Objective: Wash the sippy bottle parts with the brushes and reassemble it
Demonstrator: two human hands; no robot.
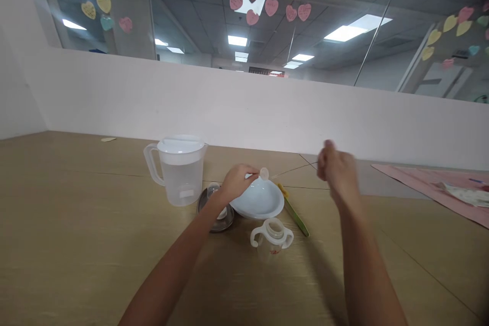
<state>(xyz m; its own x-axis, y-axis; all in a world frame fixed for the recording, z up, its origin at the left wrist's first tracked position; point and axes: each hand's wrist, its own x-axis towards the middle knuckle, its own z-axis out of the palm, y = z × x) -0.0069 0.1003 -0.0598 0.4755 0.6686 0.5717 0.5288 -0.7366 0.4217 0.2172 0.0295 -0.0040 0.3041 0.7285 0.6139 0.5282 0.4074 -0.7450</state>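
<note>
Above the white bowl (256, 199), my left hand (239, 182) pinches a small round translucent piece (264, 173). My right hand (336, 165), slightly blurred, is closed on a thin wire-like stick (294, 168) that slants down left toward that piece; I cannot tell whether the two touch. In front of the bowl stands a clear baby bottle (272, 239) without its top, with two white handles. A green-handled brush (296, 215) with a yellow head lies right of the bowl. Partly behind my left forearm is a dark metal dish (226, 222) with small clear parts in it.
A translucent lidded pitcher (182, 173) stands at the left, its handle facing left. On the right lies a pink cloth (420, 179) with a white packet (468, 194) on it. A white wall with windows above closes the table's back edge.
</note>
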